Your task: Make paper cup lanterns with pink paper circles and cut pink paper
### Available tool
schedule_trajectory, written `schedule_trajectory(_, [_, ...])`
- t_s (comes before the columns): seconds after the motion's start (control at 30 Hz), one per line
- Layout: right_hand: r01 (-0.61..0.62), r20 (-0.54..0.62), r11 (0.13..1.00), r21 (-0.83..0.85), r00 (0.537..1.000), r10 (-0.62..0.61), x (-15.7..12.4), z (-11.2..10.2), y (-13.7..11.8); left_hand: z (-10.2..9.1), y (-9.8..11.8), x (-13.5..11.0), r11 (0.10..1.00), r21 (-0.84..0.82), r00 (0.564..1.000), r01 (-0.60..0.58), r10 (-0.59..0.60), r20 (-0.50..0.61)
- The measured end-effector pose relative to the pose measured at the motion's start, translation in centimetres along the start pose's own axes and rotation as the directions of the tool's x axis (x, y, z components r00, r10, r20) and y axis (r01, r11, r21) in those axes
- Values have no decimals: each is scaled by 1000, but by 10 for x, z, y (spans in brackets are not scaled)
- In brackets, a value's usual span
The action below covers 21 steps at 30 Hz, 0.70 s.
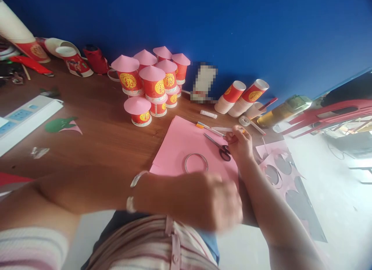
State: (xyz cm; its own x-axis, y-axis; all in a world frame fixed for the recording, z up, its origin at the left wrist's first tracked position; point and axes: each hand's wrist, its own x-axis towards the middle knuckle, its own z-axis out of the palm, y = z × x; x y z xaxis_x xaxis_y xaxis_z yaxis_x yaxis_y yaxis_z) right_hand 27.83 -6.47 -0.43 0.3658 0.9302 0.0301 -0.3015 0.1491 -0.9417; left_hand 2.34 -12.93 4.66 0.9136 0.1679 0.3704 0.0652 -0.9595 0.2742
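our right hand's [240,144] fingers pinch a slim white pen-like tool [221,129] toward the bench's [107,140] right edge; blurred left hand [223,204], grip we can't tell; we should keep the pink paper [176,146] flat

Over the remote link, I registered the paper sheets [177,150] as plain pink. I logged the scissors [220,147] as grey-bladed and black-handled, and the pen [209,128] as white with an orange end. I recorded the cups [152,92] as red with round yellow emblems and white bases, their conical roofs [152,73] as unpatterned pink. I noted a brown tabletop [107,134], a solid blue wall [116,18] and a pale, striped sleeve [31,246].
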Motion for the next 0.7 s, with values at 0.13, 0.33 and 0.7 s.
schedule_trajectory(0.13, [-2,-5,1000,-8,1000,2,-1,0,0,-2,-66,11,979,-126,986,162,-165,-13])
schedule_trajectory(0.33, [1,-15,999,-33,1000,-2,3,-5,3,-2,-92,-10,964,-66,960,258,-248,134])
schedule_trajectory(0.7, [54,55,977,-204,997,-44,-7,4,2,4,-76,-15,950,149,947,274,-294,131])
